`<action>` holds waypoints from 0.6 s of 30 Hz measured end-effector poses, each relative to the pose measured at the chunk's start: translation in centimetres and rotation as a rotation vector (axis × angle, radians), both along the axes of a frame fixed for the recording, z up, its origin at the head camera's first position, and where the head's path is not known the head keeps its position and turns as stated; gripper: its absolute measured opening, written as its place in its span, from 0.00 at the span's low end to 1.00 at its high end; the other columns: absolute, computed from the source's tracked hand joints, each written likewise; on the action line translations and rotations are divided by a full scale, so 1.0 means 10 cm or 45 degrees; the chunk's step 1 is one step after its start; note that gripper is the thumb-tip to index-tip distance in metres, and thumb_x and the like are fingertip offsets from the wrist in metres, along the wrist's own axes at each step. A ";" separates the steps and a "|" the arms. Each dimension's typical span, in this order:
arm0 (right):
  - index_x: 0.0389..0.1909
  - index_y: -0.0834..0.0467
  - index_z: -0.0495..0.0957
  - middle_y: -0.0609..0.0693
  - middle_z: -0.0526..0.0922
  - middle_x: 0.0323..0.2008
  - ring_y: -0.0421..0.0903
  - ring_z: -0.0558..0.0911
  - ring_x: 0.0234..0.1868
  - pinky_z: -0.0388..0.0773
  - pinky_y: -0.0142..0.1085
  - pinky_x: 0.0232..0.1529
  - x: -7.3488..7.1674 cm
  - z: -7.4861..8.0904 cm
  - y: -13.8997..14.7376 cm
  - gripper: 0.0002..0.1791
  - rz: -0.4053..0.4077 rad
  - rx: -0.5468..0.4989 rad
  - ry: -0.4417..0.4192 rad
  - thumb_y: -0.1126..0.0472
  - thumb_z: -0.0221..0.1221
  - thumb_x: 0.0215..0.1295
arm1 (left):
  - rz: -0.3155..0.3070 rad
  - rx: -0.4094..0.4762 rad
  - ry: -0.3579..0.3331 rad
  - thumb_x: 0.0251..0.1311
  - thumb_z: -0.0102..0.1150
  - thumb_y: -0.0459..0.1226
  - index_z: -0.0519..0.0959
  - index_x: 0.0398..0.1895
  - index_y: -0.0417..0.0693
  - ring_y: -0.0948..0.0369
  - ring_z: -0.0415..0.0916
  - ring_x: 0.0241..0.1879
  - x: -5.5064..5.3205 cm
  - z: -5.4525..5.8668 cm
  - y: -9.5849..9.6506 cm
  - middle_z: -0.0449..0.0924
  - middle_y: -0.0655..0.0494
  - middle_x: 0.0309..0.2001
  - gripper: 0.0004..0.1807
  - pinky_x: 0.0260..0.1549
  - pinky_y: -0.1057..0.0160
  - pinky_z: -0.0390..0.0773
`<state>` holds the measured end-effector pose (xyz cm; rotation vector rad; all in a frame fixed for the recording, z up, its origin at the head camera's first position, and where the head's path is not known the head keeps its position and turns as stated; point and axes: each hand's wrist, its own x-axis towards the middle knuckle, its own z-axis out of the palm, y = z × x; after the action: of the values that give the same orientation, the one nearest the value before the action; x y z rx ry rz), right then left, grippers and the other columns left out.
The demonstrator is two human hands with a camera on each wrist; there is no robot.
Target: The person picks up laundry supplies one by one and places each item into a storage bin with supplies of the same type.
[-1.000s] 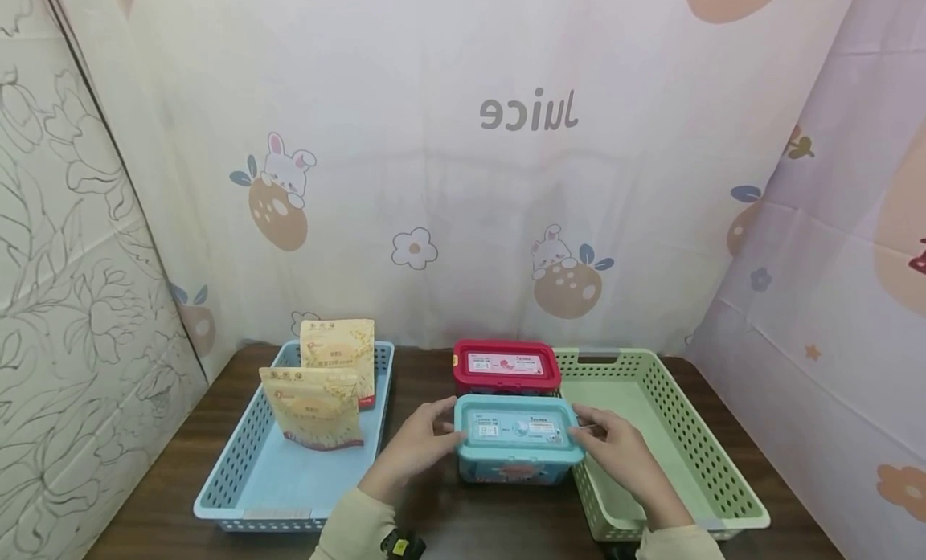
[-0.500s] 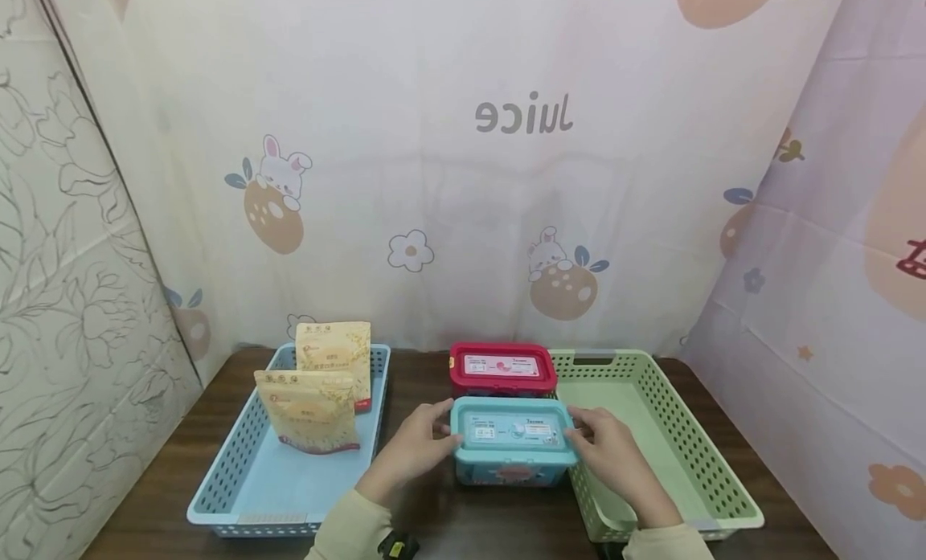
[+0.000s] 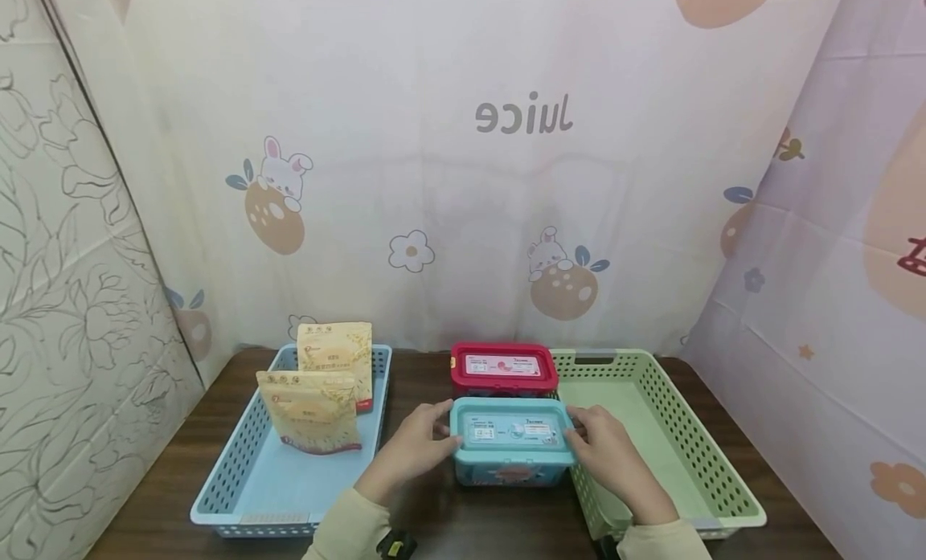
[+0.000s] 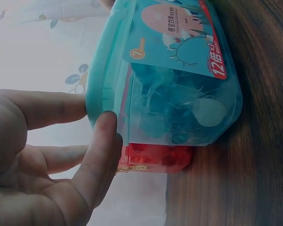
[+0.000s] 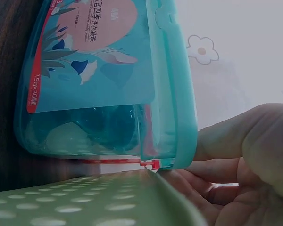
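Note:
A teal lidded box of laundry capsules (image 3: pixel 515 441) stands on the dark wood table between both hands. At its left end, my left hand (image 3: pixel 418 446) holds the lid's edge, with fingertips on the rim in the left wrist view (image 4: pixel 61 155). On the other end, my right hand (image 3: pixel 606 451) grips the lid's corner, its thumb at the rim and the other fingers partly hidden behind the box in the right wrist view. Right behind the teal box is a matching red box (image 3: pixel 504 367). Blue-green capsules (image 4: pixel 165 103) show through the teal box's clear wall.
A green perforated basket (image 3: pixel 694 463) stands close against the teal box's right side, beside the right hand. To the left, a light blue basket (image 3: pixel 231 455) holds two upright yellow pouches (image 3: pixel 311 411). A printed curtain (image 3: pixel 434 182) hangs behind the table.
The head view has shifted slightly. Both hands keep their places on the teal box, which stays where it was relative to the baskets.

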<state>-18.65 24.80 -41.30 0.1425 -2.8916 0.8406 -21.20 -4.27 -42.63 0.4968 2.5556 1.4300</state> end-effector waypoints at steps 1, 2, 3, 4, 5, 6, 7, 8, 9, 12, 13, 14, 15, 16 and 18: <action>0.57 0.79 0.74 0.56 0.78 0.35 0.47 0.81 0.37 0.84 0.41 0.37 0.00 0.01 -0.01 0.22 0.003 -0.001 0.002 0.71 0.61 0.65 | 0.004 0.000 -0.003 0.63 0.67 0.38 0.68 0.70 0.35 0.52 0.76 0.48 0.00 0.00 0.00 0.74 0.43 0.53 0.34 0.44 0.51 0.83; 0.56 0.79 0.74 0.56 0.78 0.35 0.47 0.81 0.37 0.84 0.41 0.37 0.01 0.01 -0.02 0.21 0.005 0.000 0.004 0.71 0.61 0.65 | 0.009 0.000 -0.008 0.63 0.67 0.38 0.69 0.70 0.35 0.52 0.76 0.48 0.01 0.00 -0.01 0.74 0.43 0.53 0.34 0.44 0.51 0.83; 0.56 0.79 0.74 0.56 0.78 0.35 0.47 0.81 0.37 0.84 0.40 0.36 0.01 0.02 -0.03 0.21 0.006 -0.001 0.004 0.71 0.61 0.65 | 0.011 0.001 -0.009 0.63 0.67 0.38 0.69 0.70 0.36 0.52 0.76 0.48 0.01 0.01 -0.01 0.74 0.43 0.53 0.34 0.44 0.51 0.83; 0.56 0.79 0.74 0.56 0.78 0.35 0.47 0.81 0.37 0.84 0.40 0.36 0.01 0.02 -0.03 0.21 0.003 0.000 0.003 0.71 0.61 0.65 | 0.012 0.001 -0.009 0.62 0.68 0.38 0.69 0.70 0.36 0.52 0.76 0.48 0.01 0.01 -0.01 0.74 0.43 0.53 0.34 0.44 0.51 0.83; 0.56 0.79 0.74 0.56 0.78 0.35 0.47 0.81 0.37 0.84 0.40 0.36 0.01 0.02 -0.04 0.21 0.002 -0.001 0.001 0.71 0.61 0.65 | 0.009 0.001 -0.006 0.62 0.68 0.38 0.69 0.70 0.36 0.52 0.76 0.48 0.01 0.01 -0.02 0.74 0.43 0.52 0.34 0.44 0.51 0.83; 0.56 0.79 0.74 0.56 0.78 0.35 0.46 0.81 0.36 0.84 0.40 0.36 0.01 0.03 -0.04 0.21 0.000 0.000 0.000 0.71 0.61 0.65 | 0.007 -0.001 -0.004 0.62 0.68 0.38 0.69 0.69 0.36 0.52 0.76 0.48 0.01 0.01 -0.02 0.74 0.43 0.53 0.34 0.43 0.51 0.83; 0.56 0.79 0.74 0.56 0.78 0.35 0.46 0.81 0.36 0.84 0.40 0.36 0.01 0.03 -0.04 0.21 -0.001 -0.003 -0.003 0.71 0.61 0.65 | 0.005 -0.005 0.000 0.62 0.68 0.38 0.69 0.69 0.35 0.52 0.76 0.48 0.01 0.01 -0.02 0.74 0.43 0.53 0.34 0.43 0.51 0.83; 0.56 0.79 0.74 0.57 0.78 0.35 0.47 0.81 0.36 0.84 0.40 0.36 0.01 0.03 -0.05 0.21 -0.001 -0.005 -0.006 0.71 0.61 0.64 | 0.004 -0.010 0.003 0.62 0.68 0.38 0.69 0.69 0.36 0.52 0.76 0.48 0.01 0.01 -0.03 0.74 0.43 0.52 0.34 0.43 0.51 0.83; 0.56 0.79 0.74 0.57 0.78 0.35 0.47 0.81 0.36 0.84 0.40 0.36 0.00 0.03 -0.05 0.21 0.002 -0.009 -0.007 0.71 0.61 0.64 | 0.003 -0.015 0.008 0.62 0.68 0.38 0.69 0.69 0.36 0.52 0.76 0.48 0.01 0.01 -0.04 0.74 0.43 0.52 0.34 0.43 0.51 0.83; 0.56 0.79 0.74 0.57 0.78 0.35 0.47 0.81 0.36 0.84 0.39 0.35 0.00 0.03 -0.07 0.21 0.009 -0.023 -0.013 0.72 0.61 0.64 | -0.003 -0.022 0.019 0.62 0.68 0.38 0.69 0.69 0.35 0.52 0.76 0.48 0.00 0.01 -0.07 0.74 0.43 0.52 0.34 0.43 0.51 0.82; 0.56 0.79 0.74 0.57 0.78 0.35 0.47 0.81 0.36 0.84 0.39 0.35 -0.01 0.03 -0.08 0.21 0.011 -0.027 -0.017 0.72 0.61 0.64 | -0.005 -0.022 0.022 0.62 0.68 0.38 0.68 0.69 0.35 0.52 0.76 0.49 0.01 0.01 -0.08 0.74 0.43 0.52 0.35 0.43 0.51 0.82; 0.56 0.79 0.74 0.57 0.78 0.36 0.47 0.81 0.36 0.84 0.39 0.35 -0.01 0.03 -0.09 0.21 0.013 -0.030 -0.021 0.71 0.61 0.65 | -0.008 -0.018 0.023 0.62 0.68 0.38 0.68 0.69 0.34 0.52 0.76 0.49 0.01 0.01 -0.09 0.74 0.43 0.53 0.35 0.43 0.51 0.82; 0.56 0.79 0.74 0.57 0.78 0.36 0.46 0.81 0.36 0.84 0.39 0.35 -0.01 0.03 -0.09 0.21 0.013 -0.030 -0.025 0.71 0.61 0.65 | -0.012 -0.015 0.026 0.62 0.68 0.38 0.68 0.69 0.34 0.52 0.76 0.49 0.01 0.01 -0.10 0.74 0.43 0.53 0.35 0.43 0.51 0.82; 0.56 0.79 0.74 0.57 0.78 0.36 0.46 0.80 0.36 0.84 0.39 0.35 -0.01 0.03 -0.10 0.21 0.013 -0.031 -0.031 0.71 0.61 0.65 | -0.014 -0.010 0.025 0.62 0.67 0.38 0.68 0.69 0.33 0.52 0.76 0.49 0.01 0.01 -0.11 0.74 0.42 0.53 0.34 0.43 0.51 0.82; 0.57 0.78 0.74 0.56 0.77 0.37 0.46 0.79 0.37 0.84 0.38 0.35 0.00 0.04 -0.12 0.21 0.009 -0.030 -0.039 0.71 0.61 0.65 | -0.012 -0.002 0.021 0.63 0.67 0.38 0.68 0.69 0.34 0.52 0.76 0.49 0.01 0.00 -0.13 0.74 0.42 0.54 0.34 0.43 0.52 0.82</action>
<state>-18.69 23.61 -40.92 0.1392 -2.9097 0.8853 -21.08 -5.58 -42.62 0.5219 2.5640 1.4265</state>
